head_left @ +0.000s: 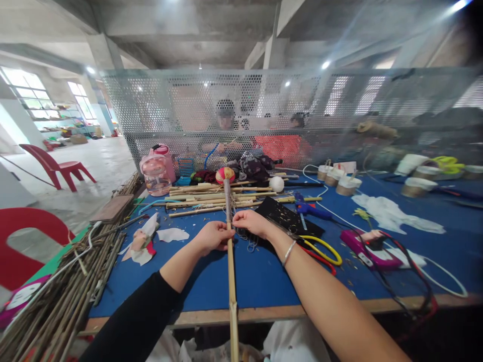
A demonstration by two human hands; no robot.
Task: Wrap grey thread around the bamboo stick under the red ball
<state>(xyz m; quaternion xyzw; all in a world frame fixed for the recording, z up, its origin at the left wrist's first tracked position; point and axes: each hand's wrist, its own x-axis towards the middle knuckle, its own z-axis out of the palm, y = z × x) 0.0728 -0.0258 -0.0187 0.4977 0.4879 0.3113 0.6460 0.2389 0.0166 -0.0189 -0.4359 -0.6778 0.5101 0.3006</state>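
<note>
A long bamboo stick (231, 281) runs from my lap up over the table. At its far end is a red and yellow ball-shaped head (225, 175), and just below that a greyish wrapping (227, 197) covers the stick. My left hand (216, 237) is closed around the stick below the wrapping. Just to the right, my right hand (249, 222) pinches what looks like thin grey string (252, 245) close to the stick; loose strands hang below it. The exact grip of the fingertips is too small to see.
Bamboo pieces (204, 197) lie behind the hands. Yellow-handled scissors (322, 250), a black sheet (289, 213), a blue glue gun (311, 208) and a purple power strip (372, 251) are on the right. Thin branches (71, 286) line the left; a perforated screen (181, 110) stands behind, people beyond it.
</note>
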